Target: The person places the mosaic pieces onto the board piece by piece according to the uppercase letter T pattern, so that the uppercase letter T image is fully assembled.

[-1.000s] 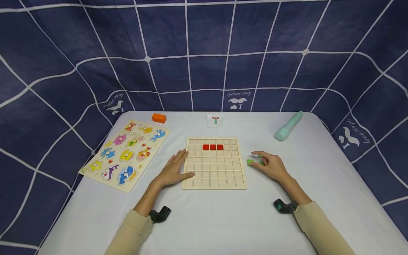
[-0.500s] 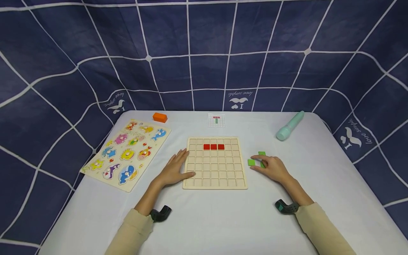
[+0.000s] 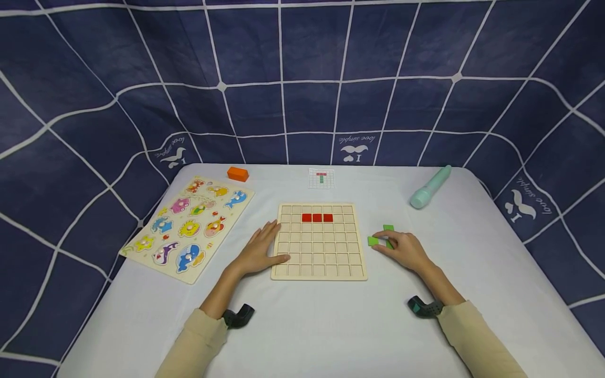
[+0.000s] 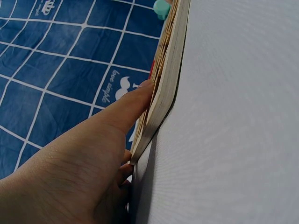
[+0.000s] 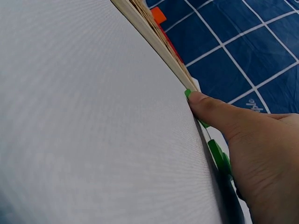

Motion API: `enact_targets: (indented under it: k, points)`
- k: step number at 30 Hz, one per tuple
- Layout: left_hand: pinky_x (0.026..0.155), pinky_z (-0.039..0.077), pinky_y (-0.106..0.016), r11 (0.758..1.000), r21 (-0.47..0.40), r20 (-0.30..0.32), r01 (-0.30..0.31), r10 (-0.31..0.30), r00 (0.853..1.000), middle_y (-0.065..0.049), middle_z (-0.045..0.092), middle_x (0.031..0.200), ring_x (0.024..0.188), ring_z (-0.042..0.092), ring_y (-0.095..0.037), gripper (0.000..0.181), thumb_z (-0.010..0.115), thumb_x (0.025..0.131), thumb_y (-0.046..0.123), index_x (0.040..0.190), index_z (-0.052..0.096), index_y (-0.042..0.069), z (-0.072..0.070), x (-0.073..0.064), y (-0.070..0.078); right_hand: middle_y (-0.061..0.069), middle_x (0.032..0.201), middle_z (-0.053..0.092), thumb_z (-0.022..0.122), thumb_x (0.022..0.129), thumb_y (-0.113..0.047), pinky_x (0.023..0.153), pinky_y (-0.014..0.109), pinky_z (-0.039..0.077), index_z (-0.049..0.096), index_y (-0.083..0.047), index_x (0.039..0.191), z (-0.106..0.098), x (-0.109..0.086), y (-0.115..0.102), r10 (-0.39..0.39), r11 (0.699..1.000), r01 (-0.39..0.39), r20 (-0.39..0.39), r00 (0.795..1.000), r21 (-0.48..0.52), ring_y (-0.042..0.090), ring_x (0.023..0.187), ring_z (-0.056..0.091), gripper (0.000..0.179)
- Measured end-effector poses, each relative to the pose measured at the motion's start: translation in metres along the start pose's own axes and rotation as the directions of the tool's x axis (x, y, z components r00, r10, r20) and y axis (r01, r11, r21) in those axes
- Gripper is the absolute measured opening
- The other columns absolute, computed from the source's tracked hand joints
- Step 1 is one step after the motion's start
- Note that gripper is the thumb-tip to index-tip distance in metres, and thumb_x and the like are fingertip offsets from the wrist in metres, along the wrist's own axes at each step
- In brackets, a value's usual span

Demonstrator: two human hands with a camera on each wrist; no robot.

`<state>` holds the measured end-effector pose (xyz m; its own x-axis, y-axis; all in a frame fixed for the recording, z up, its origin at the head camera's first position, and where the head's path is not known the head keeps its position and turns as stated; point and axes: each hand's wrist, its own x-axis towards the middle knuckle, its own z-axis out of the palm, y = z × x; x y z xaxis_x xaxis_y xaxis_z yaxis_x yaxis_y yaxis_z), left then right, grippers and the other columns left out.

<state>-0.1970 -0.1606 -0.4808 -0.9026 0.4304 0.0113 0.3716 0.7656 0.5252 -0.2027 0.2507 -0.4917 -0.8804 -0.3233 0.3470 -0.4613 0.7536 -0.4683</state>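
The left hand rests at the left edge of a wooden grid board, its fingers extended and the thumb lying on the board. In the left wrist view the thumb presses on the board's edge. Three red square tiles sit side by side in an upper row of the grid. To the right of the board, the right hand pinches a green tile between thumb and forefinger. Another green tile lies just beyond the forefinger, and one more is partly hidden under the hand.
A small pattern card lies behind the board. At the left is a wooden sea-animal puzzle, with an orange block near its far end. A mint-green flashlight-shaped object lies at the back right. Dark blue checked cloth hangs behind the table.
The right hand's forefinger and thumb have drawn in around the nearest green tile, uncovering the far green tile. The left hand stays in place on the board.
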Motion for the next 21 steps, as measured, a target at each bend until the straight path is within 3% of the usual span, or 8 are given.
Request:
enact_targets:
  k: [12,21]
  points:
    - [0.112,0.0,-0.036,1.0,-0.001,-0.002,-0.002,0.002,1.0,-0.01,0.011,0.153,0.14,0.003,-0.022,0.096,0.063,0.079,0.056,0.147,0.018,0.005,-0.002,0.0,0.001,-0.014,0.049,0.029,0.074,0.078,-0.036,0.041,0.023,0.024,0.07,-0.019,0.101,-0.008,0.009,-0.017,-0.052,0.999,0.052,-0.05,0.997,-0.008,0.004,0.044,0.024,0.03]
    - [0.112,0.0,-0.037,1.0,-0.005,0.002,0.011,-0.011,1.0,-0.011,0.011,0.153,0.14,0.003,-0.023,0.097,0.063,0.079,0.056,0.147,0.018,0.004,0.0,0.0,0.002,-0.014,0.047,0.029,0.073,0.077,-0.041,0.045,0.025,0.026,0.07,-0.02,0.101,0.012,0.024,-0.04,-0.082,0.996,0.079,-0.054,0.995,-0.043,0.005,0.044,0.024,0.032]
